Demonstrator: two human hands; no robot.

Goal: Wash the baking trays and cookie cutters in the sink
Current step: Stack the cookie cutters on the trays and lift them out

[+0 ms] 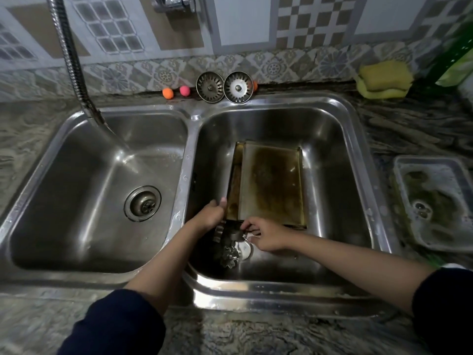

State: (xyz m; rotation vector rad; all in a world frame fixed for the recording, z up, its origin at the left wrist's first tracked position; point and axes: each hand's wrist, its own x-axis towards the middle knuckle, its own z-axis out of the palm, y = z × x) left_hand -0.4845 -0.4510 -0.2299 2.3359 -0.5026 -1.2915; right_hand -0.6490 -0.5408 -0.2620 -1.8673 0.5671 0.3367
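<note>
Two stained, brown-tinged baking trays (271, 183) lie stacked flat in the right basin (332, 149) of a double steel sink. My left hand (211, 213) grips the near left corner of the trays, thumb on the rim. Just in front of the trays my right hand (266, 235) pinches a metal cookie cutter (234, 235). A flower-shaped cutter (230, 254) lies on the basin floor beside the drain (245, 248). Another ridged cutter (218, 233) shows under my left hand.
The left basin (76, 188) holds only its drain; a flexible faucet hose (69, 55) hangs over it. Two strainer plugs (224, 87) and small coloured balls lean at the back wall. A yellow sponge (384, 79) and a soapy plastic tub (435, 201) sit on the right counter.
</note>
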